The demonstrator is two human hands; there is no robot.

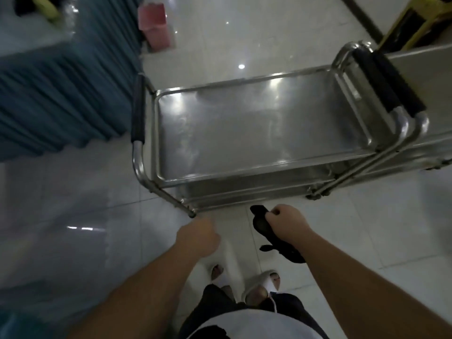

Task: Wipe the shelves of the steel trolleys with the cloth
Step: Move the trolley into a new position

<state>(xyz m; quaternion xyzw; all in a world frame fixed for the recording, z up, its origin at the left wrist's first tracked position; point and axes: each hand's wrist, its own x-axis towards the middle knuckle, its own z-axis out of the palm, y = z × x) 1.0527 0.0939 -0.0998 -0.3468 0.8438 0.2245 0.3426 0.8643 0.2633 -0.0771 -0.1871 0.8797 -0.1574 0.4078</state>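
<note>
A steel trolley point(256, 133) stands in front of me on the tiled floor, its top shelf bare and shiny, with a lower shelf point(244, 189) partly showing under the near rim. A second steel trolley point(425, 69) is pushed against its right end. My right hand point(286, 220) grips a dark cloth point(266, 231) just in front of the near edge; the cloth hangs down below my fist. My left hand point(199, 237) is curled into a fist and holds nothing, near the trolley's front left leg.
A table with a pleated teal skirt point(61, 94) stands to the left. A pink bin point(154, 25) sits on the floor behind the trolley. A yellow frame point(415, 20) is at the back right. My sandalled feet point(259, 282) stand on glossy tiles.
</note>
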